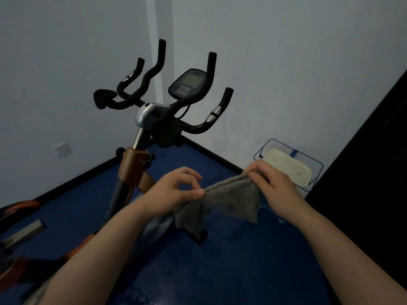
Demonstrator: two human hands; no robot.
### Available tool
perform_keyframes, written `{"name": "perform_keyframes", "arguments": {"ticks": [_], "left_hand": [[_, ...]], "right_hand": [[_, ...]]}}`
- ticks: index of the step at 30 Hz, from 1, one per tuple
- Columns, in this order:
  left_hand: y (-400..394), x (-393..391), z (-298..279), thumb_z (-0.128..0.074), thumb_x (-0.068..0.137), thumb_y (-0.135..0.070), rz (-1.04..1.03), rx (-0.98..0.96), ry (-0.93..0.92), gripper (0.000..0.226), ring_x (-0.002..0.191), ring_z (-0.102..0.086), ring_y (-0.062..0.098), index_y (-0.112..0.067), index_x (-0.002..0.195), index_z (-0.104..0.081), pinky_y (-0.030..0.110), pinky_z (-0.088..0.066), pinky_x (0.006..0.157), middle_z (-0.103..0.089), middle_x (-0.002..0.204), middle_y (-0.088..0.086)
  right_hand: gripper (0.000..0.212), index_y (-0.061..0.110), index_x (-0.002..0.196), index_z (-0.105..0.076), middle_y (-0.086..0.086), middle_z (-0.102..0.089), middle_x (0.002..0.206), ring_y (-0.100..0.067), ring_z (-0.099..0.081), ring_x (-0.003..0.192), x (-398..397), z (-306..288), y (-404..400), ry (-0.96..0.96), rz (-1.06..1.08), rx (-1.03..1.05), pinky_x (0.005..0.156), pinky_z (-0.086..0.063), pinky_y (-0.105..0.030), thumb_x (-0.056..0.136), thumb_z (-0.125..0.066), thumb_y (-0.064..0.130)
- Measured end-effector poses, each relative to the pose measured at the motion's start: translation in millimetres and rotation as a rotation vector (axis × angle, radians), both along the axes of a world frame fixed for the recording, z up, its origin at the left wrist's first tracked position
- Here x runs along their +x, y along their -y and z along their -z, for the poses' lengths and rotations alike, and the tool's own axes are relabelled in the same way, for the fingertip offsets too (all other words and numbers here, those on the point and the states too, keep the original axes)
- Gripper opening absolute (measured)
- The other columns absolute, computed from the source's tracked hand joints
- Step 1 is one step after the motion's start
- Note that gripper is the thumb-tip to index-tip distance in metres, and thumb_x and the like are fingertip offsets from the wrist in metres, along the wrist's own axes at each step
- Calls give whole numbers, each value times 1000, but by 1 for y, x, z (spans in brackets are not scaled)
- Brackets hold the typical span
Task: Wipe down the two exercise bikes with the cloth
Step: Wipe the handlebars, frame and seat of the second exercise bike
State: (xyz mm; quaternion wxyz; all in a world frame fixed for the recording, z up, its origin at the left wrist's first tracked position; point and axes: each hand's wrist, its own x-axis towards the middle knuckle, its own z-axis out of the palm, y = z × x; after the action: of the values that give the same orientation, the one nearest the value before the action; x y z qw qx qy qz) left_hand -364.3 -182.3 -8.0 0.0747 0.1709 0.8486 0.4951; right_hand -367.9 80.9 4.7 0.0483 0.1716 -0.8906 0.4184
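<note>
Cloth (229, 201) stretched by its top edge, left hand (176, 190) and right hand (273, 186) each pinching a corner, bike (154, 119) beyond.

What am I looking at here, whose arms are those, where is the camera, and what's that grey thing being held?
This is one picture from a camera worn on a person's head, looking forward and down, so the two bare arms reaching in from the bottom are the wearer's own. Both hands hold a grey cloth stretched between them: the left hand pinches one end, and the right hand grips the other end. In front stands an exercise bike with an orange frame, black handlebars and a small display screen. It sits on a blue floor in a corner of white walls. To the right, by the wall, a wire basket holds a pale tub. The cloth is not touching the bike.
</note>
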Motion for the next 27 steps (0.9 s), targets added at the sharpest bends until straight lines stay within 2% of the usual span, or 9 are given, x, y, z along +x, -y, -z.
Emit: {"name": "perform_keyframes", "arguments": {"ticks": [2,4,6,8,13,18,22,24,27], "left_hand": [[0,2,-4,-70,84,-20,0,116,60,14,104,-59,4,-9,75,-72,33,-41,100,-64,107,-5],[-1,2,-7,-64,89,-17,-4,186,56,15,93,-64,11,-5,82,-70,32,-47,91,-68,95,3],[-4,3,-10,-57,94,-19,-40,160,10,17,78,-62,6,-8,85,-67,25,-47,76,-66,82,-1],[-9,2,-9,-53,97,-23,-95,73,-62,19,72,-56,2,-11,87,-64,23,-43,71,-61,78,-5],[-26,2,-3,-43,101,-24,-155,20,-83,19,75,-49,4,-17,89,-56,24,-39,69,-54,82,-6],[-29,2,1,-43,101,-31,-116,7,-71,17,68,-46,-4,-23,90,-53,21,-38,68,-52,81,-10],[-29,6,1,-60,91,-42,18,-33,39,26,62,-47,-5,-18,90,-49,13,-40,58,-51,77,-9],[-32,7,2,-70,85,-37,45,-12,83,32,66,-52,-2,-12,89,-49,16,-44,58,-54,79,-7],[-36,9,1,-69,87,-23,30,128,161,26,74,-58,4,-7,90,-49,18,-49,63,-56,86,-1]], "right_hand": [[25,33,97,-63,21,-63,90,2,-58,87,1,-2,2,2,-40,1,73,-44,-14,103,-43,19],[21,33,96,-63,19,-64,91,0,-59,88,2,-3,2,6,-63,1,75,-45,-17,102,-44,23],[9,34,96,-63,17,-64,90,0,-59,88,4,-5,1,25,-72,-21,74,-47,-16,97,-54,32],[7,35,97,-64,16,-64,90,-2,-60,86,6,-6,0,43,-76,-43,72,-50,-17,90,-64,36],[6,31,87,-65,16,-65,84,-1,-61,81,7,1,2,-12,-56,-13,70,-50,-21,86,-70,29],[13,28,83,-56,16,-58,75,3,-52,70,6,4,0,34,-42,-26,61,-39,-11,96,-57,31],[12,24,88,-55,7,-59,76,0,-53,69,7,8,4,88,-26,-78,61,-42,-13,98,-53,31],[10,25,90,-56,6,-61,80,-3,-56,73,7,9,8,97,-12,-109,63,-45,-17,97,-54,32],[6,26,94,-58,9,-63,87,0,-58,80,4,10,11,121,9,-126,64,-46,-12,96,-56,31]]}}
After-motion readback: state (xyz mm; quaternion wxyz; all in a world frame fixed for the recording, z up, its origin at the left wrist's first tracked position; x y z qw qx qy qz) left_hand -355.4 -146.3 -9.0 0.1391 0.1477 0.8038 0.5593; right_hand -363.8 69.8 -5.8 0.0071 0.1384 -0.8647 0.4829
